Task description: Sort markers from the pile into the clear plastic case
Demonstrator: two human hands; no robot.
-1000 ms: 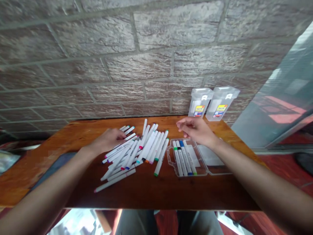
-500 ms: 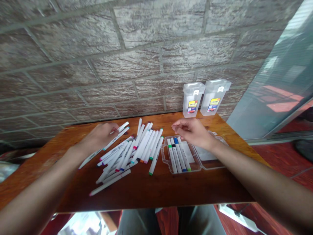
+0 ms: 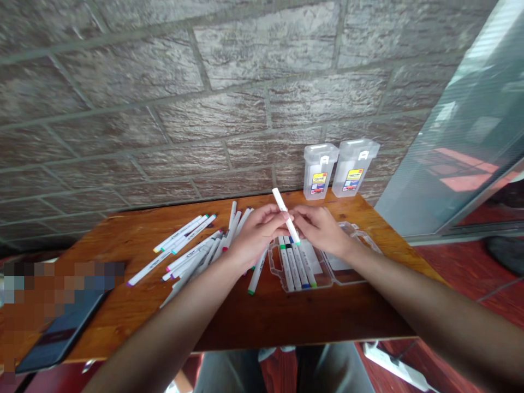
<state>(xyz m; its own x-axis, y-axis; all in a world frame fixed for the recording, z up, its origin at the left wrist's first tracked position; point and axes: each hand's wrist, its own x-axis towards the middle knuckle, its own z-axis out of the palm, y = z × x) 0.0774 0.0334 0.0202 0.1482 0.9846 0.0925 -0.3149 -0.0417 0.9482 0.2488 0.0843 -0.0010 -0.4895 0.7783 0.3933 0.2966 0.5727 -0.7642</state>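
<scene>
Over the clear plastic case, a white marker (image 3: 279, 200) with a green lower end is held at a slant. My left hand (image 3: 261, 229) is closed on it, thumb across its front. My right hand (image 3: 321, 226) has its fingers curled against the marker's right side, closed on it too. Below them the open case (image 3: 325, 283) holds several white markers (image 3: 298, 267) side by side, with green, black and blue caps. A loose pile of white markers (image 3: 196, 256) lies to the left, partly covered by my left hand and forearm.
Two upright clear plastic containers (image 3: 320, 169) with yellow labels stand at the back right of the wooden table (image 3: 286, 322), near the brick wall (image 3: 229, 103). A dark flat device (image 3: 61, 333) lies at the left edge. A white power strip (image 3: 395, 365) is on the floor.
My left hand has moved right from the left side of the pile, carrying a marker to my right hand. My right hand has stayed over the case and now meets the marker.
</scene>
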